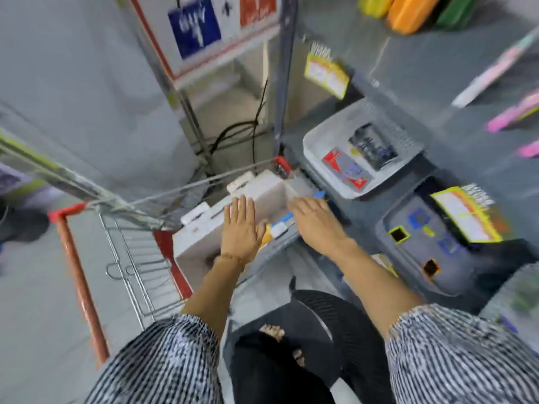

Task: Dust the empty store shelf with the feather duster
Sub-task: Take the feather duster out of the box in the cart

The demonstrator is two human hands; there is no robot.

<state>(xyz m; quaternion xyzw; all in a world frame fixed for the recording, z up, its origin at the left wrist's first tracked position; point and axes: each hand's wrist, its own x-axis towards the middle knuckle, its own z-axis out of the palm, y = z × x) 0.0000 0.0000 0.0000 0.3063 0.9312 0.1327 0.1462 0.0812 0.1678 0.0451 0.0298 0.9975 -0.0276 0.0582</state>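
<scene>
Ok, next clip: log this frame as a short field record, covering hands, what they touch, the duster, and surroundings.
left hand: open, flat on white box
right hand: open, palm down at the box's right edge
feather duster: not visible
cart: wire cart, orange handle, on the left
shelf: grey tray of packets on the right
image: motion-blurred

we see a box (233, 217) lying in the shopping cart (131, 252), left of the shelf (437, 83). on that shelf a tray (326, 141) sits behind a second tray (388, 252). a fan (320, 310) lies below, nearer us.
</scene>
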